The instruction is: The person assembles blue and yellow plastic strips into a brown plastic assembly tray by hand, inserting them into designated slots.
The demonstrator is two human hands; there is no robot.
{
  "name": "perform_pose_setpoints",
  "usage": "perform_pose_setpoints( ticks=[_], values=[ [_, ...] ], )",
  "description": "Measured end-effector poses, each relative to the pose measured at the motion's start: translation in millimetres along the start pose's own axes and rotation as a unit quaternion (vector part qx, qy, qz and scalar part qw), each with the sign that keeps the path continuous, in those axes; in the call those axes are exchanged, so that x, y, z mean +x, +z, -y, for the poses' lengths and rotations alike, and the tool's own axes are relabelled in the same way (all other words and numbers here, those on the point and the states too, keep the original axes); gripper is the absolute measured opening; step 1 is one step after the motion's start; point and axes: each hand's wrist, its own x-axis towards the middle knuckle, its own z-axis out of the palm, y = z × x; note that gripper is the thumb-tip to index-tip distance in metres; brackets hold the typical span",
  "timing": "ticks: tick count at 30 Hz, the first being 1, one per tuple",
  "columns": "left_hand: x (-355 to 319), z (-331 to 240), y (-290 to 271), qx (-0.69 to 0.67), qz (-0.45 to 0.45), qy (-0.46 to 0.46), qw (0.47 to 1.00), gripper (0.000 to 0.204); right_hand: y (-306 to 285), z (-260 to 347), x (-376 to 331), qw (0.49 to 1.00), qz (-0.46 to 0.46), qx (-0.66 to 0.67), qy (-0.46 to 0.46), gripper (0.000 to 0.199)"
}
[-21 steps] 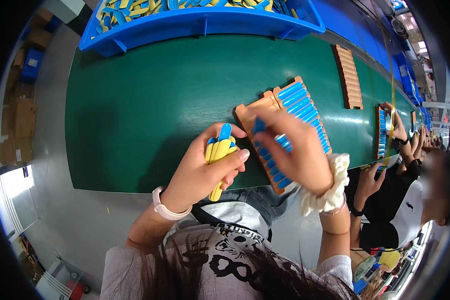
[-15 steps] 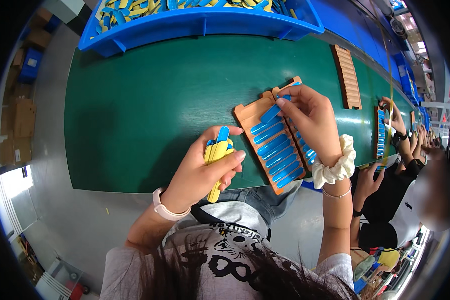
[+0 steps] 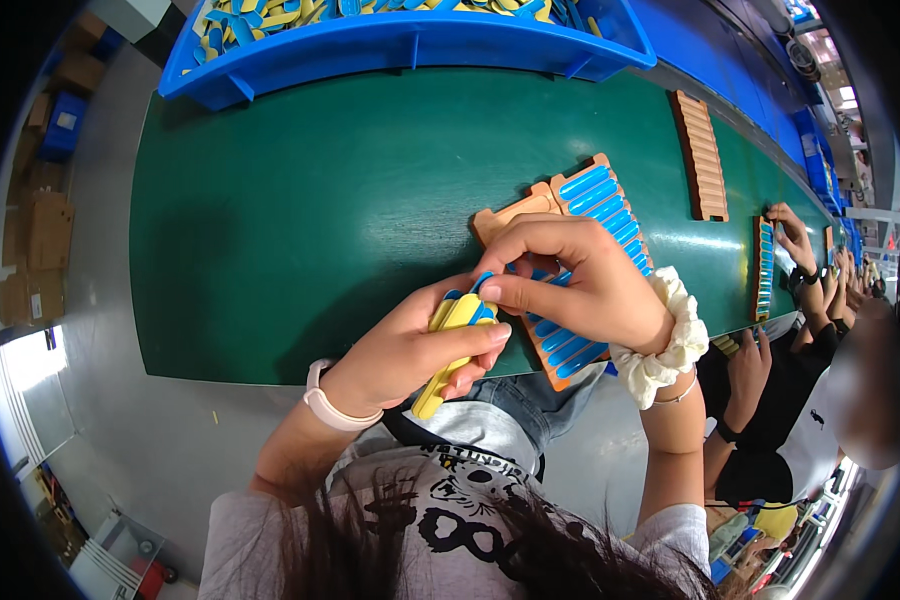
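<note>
Left hand clasping a bundle of flat, round-ended yellow-and-blue strips, right hand pinching a blue strip at its top.
The bundle lies within the left fingers, beside orange-brown grooved trays holding glossy blue strips on the green table; beyond, a blue plastic bin is heaped with loose blue and yellow strips.

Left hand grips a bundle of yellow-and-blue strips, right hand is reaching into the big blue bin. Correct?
Not the right hand: the head view shows it at the top end of the bundle of strips, at a blue strip, not in the blue bin. The left hand does grip the bundle.
</note>
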Motion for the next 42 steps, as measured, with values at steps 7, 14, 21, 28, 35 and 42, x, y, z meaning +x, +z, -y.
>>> perform_pose_setpoints(
  ticks=[7,14,21,28,35,42],
  values=[
    [-1.1,-2.0,-4.7,-0.013,-0.084,0.109,0.99,0.02,7.4,-0.4,-24.6,0.943,-0.168,0.214,-0.191,0.006],
    [3.3,-4.3,2.8,0.028,-0.059,0.092,0.994,0.025,-21.0,3.4,-25.7,0.845,-0.312,0.296,-0.317,0.009],
    [15.3,-2.9,20.0,-0.074,-0.015,0.18,0.981,0.027,17.0,10.5,-16.3,0.928,-0.242,0.228,-0.168,0.016],
    [10.9,-2.5,-3.2,0.0,-0.142,0.154,0.978,0.025,-35.8,-14.5,5.0,0.962,-0.197,-0.189,-0.015,0.023],
    [14.2,-0.2,-1.6,0.033,-0.117,0.147,0.982,0.024,-56.1,-20.7,22.2,0.938,-0.078,-0.325,-0.093,0.008],
    [12.7,-0.9,-4.0,0.029,-0.102,0.142,0.984,0.029,-48.9,-20.8,32.1,0.912,-0.067,-0.395,-0.083,0.014]
  ],
)
